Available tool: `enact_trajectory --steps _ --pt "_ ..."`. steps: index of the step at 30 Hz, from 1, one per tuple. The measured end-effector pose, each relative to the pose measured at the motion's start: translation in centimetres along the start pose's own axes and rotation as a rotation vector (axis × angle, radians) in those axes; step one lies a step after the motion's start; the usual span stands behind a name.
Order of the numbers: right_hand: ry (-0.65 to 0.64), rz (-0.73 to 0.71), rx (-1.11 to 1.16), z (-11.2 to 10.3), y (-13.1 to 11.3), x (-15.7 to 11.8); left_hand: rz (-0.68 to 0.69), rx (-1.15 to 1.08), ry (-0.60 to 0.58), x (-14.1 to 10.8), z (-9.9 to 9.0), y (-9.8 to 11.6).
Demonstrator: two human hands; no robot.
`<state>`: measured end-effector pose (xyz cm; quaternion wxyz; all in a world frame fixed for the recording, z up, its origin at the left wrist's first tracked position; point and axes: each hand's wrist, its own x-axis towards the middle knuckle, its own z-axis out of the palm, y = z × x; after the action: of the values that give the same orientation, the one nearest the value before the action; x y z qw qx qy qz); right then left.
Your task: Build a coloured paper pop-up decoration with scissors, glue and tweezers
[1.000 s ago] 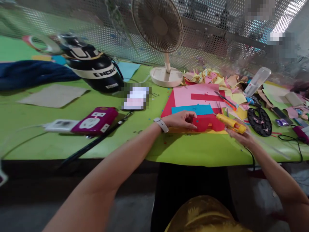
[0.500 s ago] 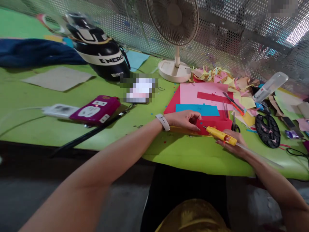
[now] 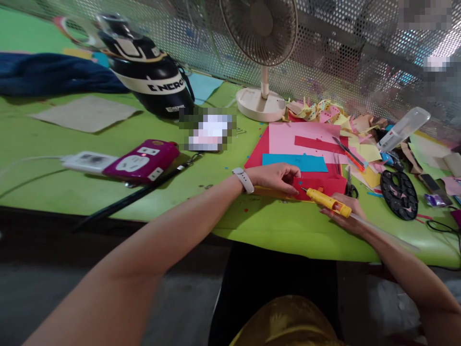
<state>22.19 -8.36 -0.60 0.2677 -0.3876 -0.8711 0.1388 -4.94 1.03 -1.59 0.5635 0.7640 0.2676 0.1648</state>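
"Centrally, which object is shown, and how are the hands placed?"

"A folded red paper piece (image 3: pixel 324 184) stands near the front edge of the green bench (image 3: pixel 273 230). The left hand (image 3: pixel 279 178) curls thumb and fingers around its left end; whether the fingertips pinch the paper cannot be told. The right hand (image 3: pixel 347 211) is wrapped around a yellow glue gun (image 3: pixel 329 202), its nozzle pointing at the front face of the red piece; contact there is uncertain."

"How should these two be expected to handle?"

"The paper is probably light and stiff enough to stand, yet easily creased; a gentle hold at an end or along a fold suits it best. The glue gun is presumably rigid and heavier, with a tip that may be hot, so its body is the proper place to grip."

"What lies around them?"

"Behind, a blue strip (image 3: pixel 284 162) and a pink sheet (image 3: pixel 284 137) lie over a red sheet (image 3: pixel 261 148). Scissors (image 3: pixel 353 191) rest just beside the right end of the red piece, probably the nearest obstacle; a craft knife (image 3: pixel 349 154) lies farther back. Right of these are a black palette (image 3: pixel 391 199) and, behind, paper scraps (image 3: pixel 326 113)."
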Motion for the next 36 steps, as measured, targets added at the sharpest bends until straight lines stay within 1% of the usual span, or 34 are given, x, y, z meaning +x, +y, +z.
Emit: enact_trajectory --steps 7,15,24,29,36 --pt "0.010 0.000 0.008 0.10 0.13 -0.02 0.032 -0.012 -0.010 0.08 0.03 -0.09" --pt "0.017 0.006 0.033 0.29 0.38 -0.12 0.043 0.036 -0.002 -0.07 0.00 0.26" --pt "0.004 0.026 -0.002 0.14 0.02 0.05 0.024 0.058 0.001 -0.14 -0.02 0.54" --pt "0.008 0.001 -0.029 0.29 0.14 -0.07 0.007 0.032 -0.006 -0.15 0.04 0.49" --pt "-0.006 0.011 -0.035 0.21 -0.06 0.03 0.031 0.026 -0.007 -0.08 0.02 0.26"
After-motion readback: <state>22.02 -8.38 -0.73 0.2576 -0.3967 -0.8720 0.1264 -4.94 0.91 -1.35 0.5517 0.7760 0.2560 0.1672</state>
